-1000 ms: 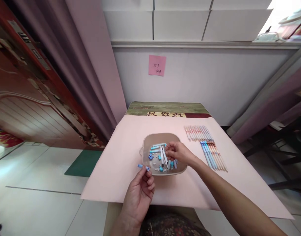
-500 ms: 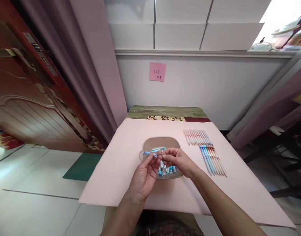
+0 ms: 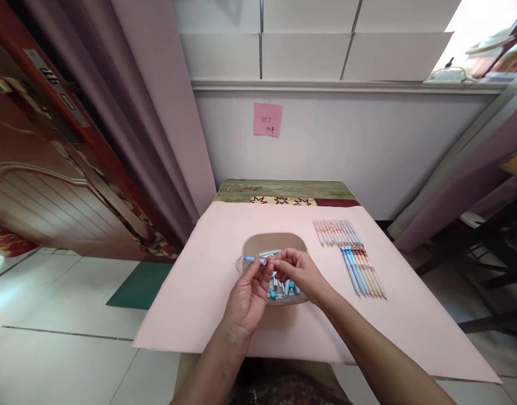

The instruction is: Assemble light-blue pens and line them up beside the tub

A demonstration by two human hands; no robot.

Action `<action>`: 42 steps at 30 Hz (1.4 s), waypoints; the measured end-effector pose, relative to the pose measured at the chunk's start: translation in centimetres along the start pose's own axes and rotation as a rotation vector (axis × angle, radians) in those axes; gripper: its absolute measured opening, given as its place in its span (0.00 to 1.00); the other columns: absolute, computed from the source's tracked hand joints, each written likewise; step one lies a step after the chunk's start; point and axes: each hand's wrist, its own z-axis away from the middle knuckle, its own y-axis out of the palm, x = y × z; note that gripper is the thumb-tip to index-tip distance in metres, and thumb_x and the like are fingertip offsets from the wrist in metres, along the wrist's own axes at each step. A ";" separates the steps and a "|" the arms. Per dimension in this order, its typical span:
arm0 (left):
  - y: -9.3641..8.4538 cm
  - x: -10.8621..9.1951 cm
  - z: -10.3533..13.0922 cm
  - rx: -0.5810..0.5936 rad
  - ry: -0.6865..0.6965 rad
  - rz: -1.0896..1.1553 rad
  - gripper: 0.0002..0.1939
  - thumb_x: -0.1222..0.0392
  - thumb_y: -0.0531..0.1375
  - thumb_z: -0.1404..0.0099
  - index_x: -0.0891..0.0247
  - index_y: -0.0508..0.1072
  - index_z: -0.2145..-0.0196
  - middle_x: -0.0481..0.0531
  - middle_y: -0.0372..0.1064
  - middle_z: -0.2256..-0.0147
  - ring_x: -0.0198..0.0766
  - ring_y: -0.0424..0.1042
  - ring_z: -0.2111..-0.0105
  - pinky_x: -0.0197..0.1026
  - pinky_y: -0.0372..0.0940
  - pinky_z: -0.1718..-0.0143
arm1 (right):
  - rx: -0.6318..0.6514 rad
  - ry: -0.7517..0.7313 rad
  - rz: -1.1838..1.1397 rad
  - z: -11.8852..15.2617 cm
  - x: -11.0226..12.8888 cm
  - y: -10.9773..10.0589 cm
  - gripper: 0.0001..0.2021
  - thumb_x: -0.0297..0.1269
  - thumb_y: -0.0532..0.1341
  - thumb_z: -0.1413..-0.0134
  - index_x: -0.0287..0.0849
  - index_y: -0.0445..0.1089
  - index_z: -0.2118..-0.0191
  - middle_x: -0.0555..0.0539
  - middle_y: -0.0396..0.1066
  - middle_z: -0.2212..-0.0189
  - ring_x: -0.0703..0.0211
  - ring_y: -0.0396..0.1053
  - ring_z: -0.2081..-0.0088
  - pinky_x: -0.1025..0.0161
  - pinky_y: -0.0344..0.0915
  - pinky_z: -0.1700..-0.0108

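Observation:
My left hand (image 3: pixel 246 298) pinches a short blue pen barrel (image 3: pixel 253 260) between thumb and fingers, its open end facing right. Close beside it, the fingertips of my right hand (image 3: pixel 298 271) are pressed together on a small piece too tiny to make out. Both hands are above a beige bin (image 3: pixel 252 243) with a wavy left edge. Inside the bin lie several light blue and white pen parts (image 3: pixel 286 287), partly covered by my hands.
Right of the bin, a row of blue and beige pens (image 3: pixel 363 273) lies on the pink table cover (image 3: pixel 190 298). Behind it is a row of clear-barrelled pens (image 3: pixel 336 232). A pink note (image 3: pixel 267 119) is stuck to the wall. At left is a reddish door (image 3: pixel 39 169).
My hands have come closer together, and my right fingertips now meet the left ones near the barrel's open end. The whole view has shifted slightly.

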 end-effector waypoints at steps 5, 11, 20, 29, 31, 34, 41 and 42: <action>-0.1 -0.5 0.0 -0.001 0.014 0.011 0.05 0.74 0.57 0.38 0.73 0.72 0.70 0.59 0.75 0.70 0.40 0.77 0.65 0.36 0.74 0.63 | 0.021 0.028 0.017 0.1 -0.3 -0.3 0.14 0.47 0.61 0.51 0.39 0.66 0.71 0.51 0.69 0.78 0.66 0.67 0.77 0.68 0.64 0.73; -0.5 -1.0 -0.5 -0.010 0.016 0.012 0.06 0.74 0.56 0.37 0.71 0.71 0.71 0.58 0.75 0.70 0.40 0.77 0.64 0.37 0.74 0.63 | -0.098 -0.103 0.465 -0.4 -1.3 -1.4 0.10 0.42 0.57 0.48 0.40 0.69 0.69 0.51 0.68 0.79 0.64 0.68 0.77 0.68 0.63 0.73; -1.0 -0.7 0.0 -0.020 0.031 -0.131 0.03 0.71 0.58 0.38 0.72 0.71 0.66 0.60 0.74 0.67 0.34 0.75 0.72 0.33 0.72 0.72 | -0.183 -0.176 0.548 0.0 -1.5 -2.3 0.07 0.37 0.60 0.52 0.41 0.72 0.68 0.52 0.70 0.79 0.63 0.68 0.75 0.67 0.64 0.71; -0.7 0.3 1.7 0.010 -0.152 -0.031 0.03 0.67 0.58 0.37 0.71 0.72 0.66 0.52 0.71 0.75 0.29 0.69 0.79 0.29 0.65 0.81 | -0.134 -0.431 0.464 4.1 1.2 1.1 0.05 0.37 0.62 0.47 0.42 0.74 0.67 0.48 0.75 0.72 0.62 0.71 0.71 0.67 0.67 0.68; -0.8 0.4 1.9 0.010 -0.159 -0.042 0.03 0.67 0.58 0.37 0.71 0.72 0.66 0.52 0.71 0.75 0.29 0.68 0.79 0.29 0.64 0.82 | -0.173 -0.483 0.549 4.3 1.3 1.3 0.04 0.35 0.62 0.46 0.43 0.74 0.67 0.49 0.74 0.72 0.62 0.71 0.71 0.67 0.66 0.68; -1.2 0.7 1.9 0.018 -0.158 -0.074 0.04 0.67 0.59 0.38 0.71 0.72 0.65 0.53 0.71 0.74 0.29 0.68 0.79 0.28 0.63 0.82 | -0.196 -0.510 0.652 4.2 1.1 1.3 0.03 0.33 0.62 0.47 0.44 0.74 0.67 0.50 0.74 0.71 0.62 0.71 0.70 0.67 0.65 0.67; -2.2 1.4 2.1 0.018 -0.063 -0.136 0.05 0.67 0.62 0.40 0.70 0.73 0.65 0.51 0.70 0.74 0.28 0.67 0.78 0.28 0.63 0.80 | -0.158 -0.515 0.769 4.8 1.2 1.4 0.04 0.29 0.61 0.47 0.44 0.73 0.68 0.51 0.73 0.72 0.64 0.69 0.71 0.68 0.62 0.68; -2.2 1.5 2.2 0.018 -0.062 -0.136 0.05 0.67 0.62 0.40 0.70 0.73 0.65 0.51 0.70 0.74 0.28 0.67 0.78 0.28 0.63 0.80 | -0.158 -0.508 0.780 4.9 1.3 1.5 0.04 0.29 0.61 0.48 0.44 0.73 0.68 0.52 0.73 0.73 0.64 0.69 0.71 0.68 0.62 0.69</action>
